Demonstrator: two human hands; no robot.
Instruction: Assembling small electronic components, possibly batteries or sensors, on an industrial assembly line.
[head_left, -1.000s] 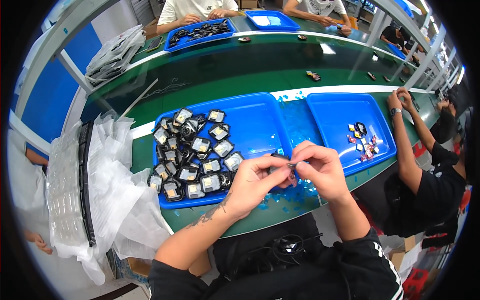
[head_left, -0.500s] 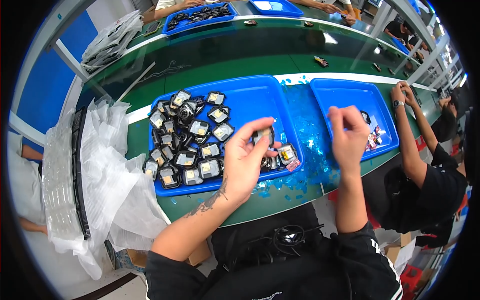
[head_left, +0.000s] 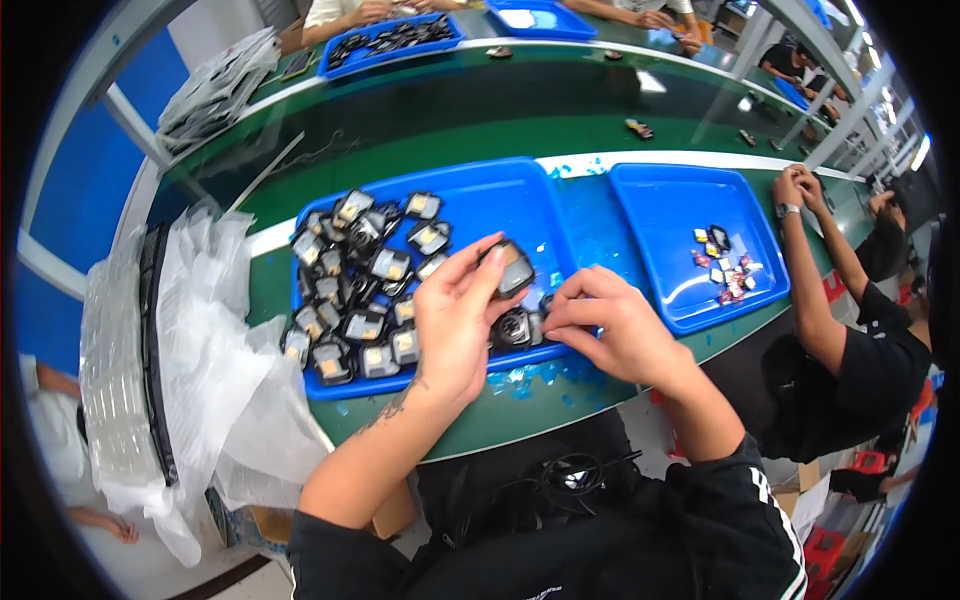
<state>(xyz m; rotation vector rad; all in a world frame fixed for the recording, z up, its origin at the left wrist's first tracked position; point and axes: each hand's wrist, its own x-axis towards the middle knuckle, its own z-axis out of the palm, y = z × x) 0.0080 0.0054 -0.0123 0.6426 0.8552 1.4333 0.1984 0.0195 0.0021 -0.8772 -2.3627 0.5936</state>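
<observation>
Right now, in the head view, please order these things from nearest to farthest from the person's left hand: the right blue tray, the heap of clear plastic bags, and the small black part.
1. small black part: held in the left hand fingertips.
2. heap of clear plastic bags: to the left, off the table edge.
3. right blue tray: far right, beyond the right hand.

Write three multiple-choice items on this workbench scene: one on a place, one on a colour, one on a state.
1. Where is the pile of small dark parts?
A. In the left half of the near blue tray
B. On the clear plastic bags
C. In the far tray

2. What colour is the bench top?
A. Grey
B. Green
C. Red

3. What is the left hand doing?
A. Lying flat and empty
B. Holding one dark part
C. Gripping a bag

Answers: 1 A, the parts lie heaped in the near blue tray, left side. 2 B, green shows around the trays. 3 B, its fingers pinch one dark part above the tray.
</observation>
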